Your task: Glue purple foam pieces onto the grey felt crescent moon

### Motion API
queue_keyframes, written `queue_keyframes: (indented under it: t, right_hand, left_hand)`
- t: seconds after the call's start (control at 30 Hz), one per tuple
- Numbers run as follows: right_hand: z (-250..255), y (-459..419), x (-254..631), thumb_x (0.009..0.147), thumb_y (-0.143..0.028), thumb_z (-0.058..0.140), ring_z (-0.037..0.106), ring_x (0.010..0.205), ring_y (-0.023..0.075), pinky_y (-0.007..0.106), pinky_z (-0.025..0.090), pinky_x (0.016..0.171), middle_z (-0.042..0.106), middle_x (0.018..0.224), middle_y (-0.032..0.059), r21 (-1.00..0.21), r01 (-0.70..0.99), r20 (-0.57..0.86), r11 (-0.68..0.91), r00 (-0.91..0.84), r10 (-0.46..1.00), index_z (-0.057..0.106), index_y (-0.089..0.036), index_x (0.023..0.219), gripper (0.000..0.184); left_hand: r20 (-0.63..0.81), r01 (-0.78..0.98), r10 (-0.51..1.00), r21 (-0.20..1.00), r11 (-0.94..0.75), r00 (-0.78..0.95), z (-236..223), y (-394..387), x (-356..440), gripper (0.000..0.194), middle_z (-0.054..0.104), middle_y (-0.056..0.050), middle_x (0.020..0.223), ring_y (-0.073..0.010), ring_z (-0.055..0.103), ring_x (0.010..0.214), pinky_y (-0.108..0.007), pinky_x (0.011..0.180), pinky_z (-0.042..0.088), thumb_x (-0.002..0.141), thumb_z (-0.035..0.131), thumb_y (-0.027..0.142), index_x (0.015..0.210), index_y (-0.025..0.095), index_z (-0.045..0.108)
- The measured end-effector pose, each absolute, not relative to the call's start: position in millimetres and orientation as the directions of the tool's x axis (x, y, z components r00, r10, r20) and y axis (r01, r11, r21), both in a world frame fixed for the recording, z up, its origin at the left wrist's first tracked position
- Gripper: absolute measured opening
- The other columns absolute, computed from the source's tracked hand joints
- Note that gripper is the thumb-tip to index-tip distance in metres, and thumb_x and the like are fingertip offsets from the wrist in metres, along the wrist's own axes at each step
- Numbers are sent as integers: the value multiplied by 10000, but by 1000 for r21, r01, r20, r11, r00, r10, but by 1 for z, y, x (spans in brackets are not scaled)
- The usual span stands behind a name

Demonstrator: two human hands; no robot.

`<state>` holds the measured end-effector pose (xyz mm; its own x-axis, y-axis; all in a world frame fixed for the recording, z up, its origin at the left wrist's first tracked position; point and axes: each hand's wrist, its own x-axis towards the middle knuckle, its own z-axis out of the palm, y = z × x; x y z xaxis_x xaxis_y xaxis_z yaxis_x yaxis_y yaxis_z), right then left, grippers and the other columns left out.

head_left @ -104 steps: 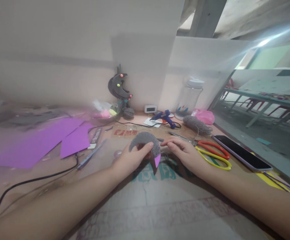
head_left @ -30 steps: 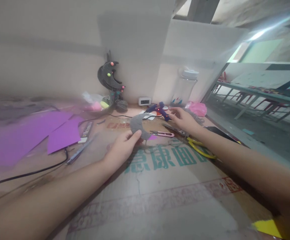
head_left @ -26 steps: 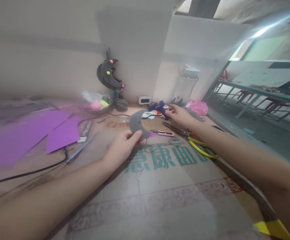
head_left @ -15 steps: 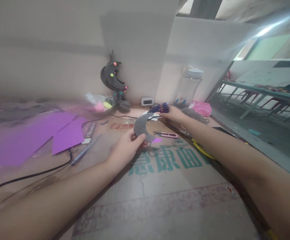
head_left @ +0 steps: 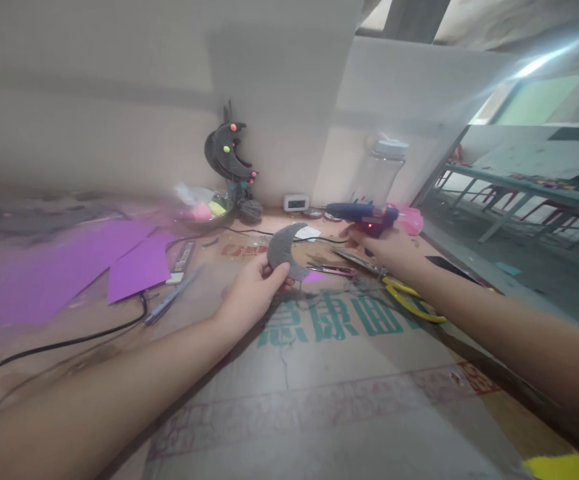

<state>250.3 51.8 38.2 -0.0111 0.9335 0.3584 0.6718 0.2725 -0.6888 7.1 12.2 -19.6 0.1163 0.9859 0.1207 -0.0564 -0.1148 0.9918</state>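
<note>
My left hand (head_left: 256,283) pinches a grey crescent moon (head_left: 284,250) by its lower part, holding it tilted above the table. My right hand (head_left: 384,243) is closed round the handle of a dark blue glue gun (head_left: 359,213), whose small red light is lit and whose nozzle points left. Beneath the glue gun lies a small white sheet (head_left: 308,233). Pink thread snips (head_left: 336,270) rest just right of the moon. Large scissors with yellow handles (head_left: 409,303) lie partly under my right forearm.
Purple sheets (head_left: 139,270) and a pen (head_left: 166,307) lie at left, near a black cord (head_left: 69,345). Along the wall stand a dark moon decoration (head_left: 224,153), a small white clock (head_left: 296,203) and a clear bottle (head_left: 386,173). A pink bag (head_left: 412,219) sits beside the bottle.
My right hand has lifted the glue gun from near the white sheet and moved it to the right, turning its nozzle left. The crescent in my left hand stays nearly in place.
</note>
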Motion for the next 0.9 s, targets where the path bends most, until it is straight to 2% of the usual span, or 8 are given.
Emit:
queue_keyframes:
  t: [0.07,0.23,0.43,0.6,0.9]
  right_hand:
    - [30,30,254,855,-345,653,709,798,248,382,574,803,740,782,63,-688,661,381,300,-23,924,689,-204,766,171]
    - [6,-5,262,823,-471,656,695,759,248,390,583,751,717,765,49,-698,596,417,396,-111,902,667,-229,778,246]
    - [1,-17,258,802,-389,698,699,771,247,352,574,669,730,816,33,-649,555,408,520,-323,854,651,-269,823,130]
    - [-2,-16,259,791,-350,703,640,649,202,317,536,589,679,734,5,-607,586,393,537,-367,843,627,-254,841,133]
    - [-5,-15,256,811,-325,664,617,666,188,291,508,603,662,750,5,-548,636,395,543,-375,839,615,-234,848,110]
  left_hand:
    - [137,-63,983,990,-130,121,-20,12,7,208,669,0,703,-138,635,648,-240,613,507,790,667,345,859,153,630]
    - [117,-25,988,993,-115,97,-21,13,6,193,676,-4,712,-152,660,674,-253,641,515,815,642,354,870,170,627]
    - [132,-39,987,991,-129,95,-20,13,6,172,676,-4,714,-157,657,686,-259,650,513,795,649,333,836,169,615]
    - [130,-46,988,991,-126,79,-19,13,6,150,684,-3,739,-149,655,684,-253,651,511,783,650,297,855,171,614]
    - [111,-36,989,993,-108,102,-22,14,7,182,684,-18,804,-126,651,697,-227,648,517,822,635,291,942,158,601]
